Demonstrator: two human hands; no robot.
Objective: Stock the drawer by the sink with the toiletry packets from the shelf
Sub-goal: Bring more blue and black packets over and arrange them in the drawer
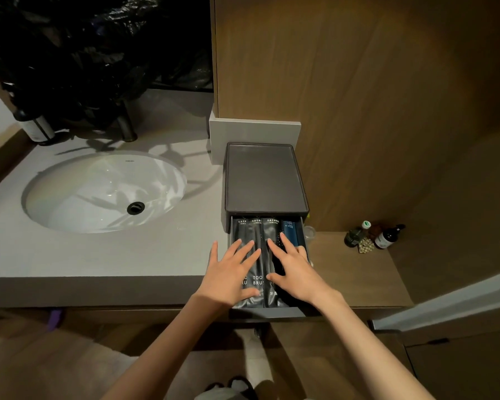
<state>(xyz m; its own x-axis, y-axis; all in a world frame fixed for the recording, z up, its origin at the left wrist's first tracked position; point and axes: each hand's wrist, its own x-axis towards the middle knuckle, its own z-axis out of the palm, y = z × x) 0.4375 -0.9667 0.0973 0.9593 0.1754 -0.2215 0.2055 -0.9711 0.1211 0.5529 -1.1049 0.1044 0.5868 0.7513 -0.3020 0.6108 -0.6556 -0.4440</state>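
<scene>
Two bare forearms are reaching in from the bottom edge toward a small dark drawer [267,313], which is standing pulled out past the front of the grey counter [113,255]. The left hand [231,272] is lying flat, fingers straight and spread, across the leftmost black packets [256,232]; the right hand [295,272] is lying the same way on the black packet beside them, its outer fingers reaching toward a blue packet [289,230] at the drawer's right wall. Neither hand is gripping anything; both palms are relaxed and appear to be pressing down. The packets are lying lengthwise, side by side, filling the drawer's width; the hands are probably flattening and levelling them so the drawer can slide shut without snagging. Just behind, the tray-like top [264,174] of the drawer unit is sitting against a wood-panelled wall. To the left, a white oval sink [70,203] is sitting set into the counter, with a dark faucet [126,127] beyond it. To the right, a few bottles [388,237] are standing on a lower wooden ledge.
</scene>
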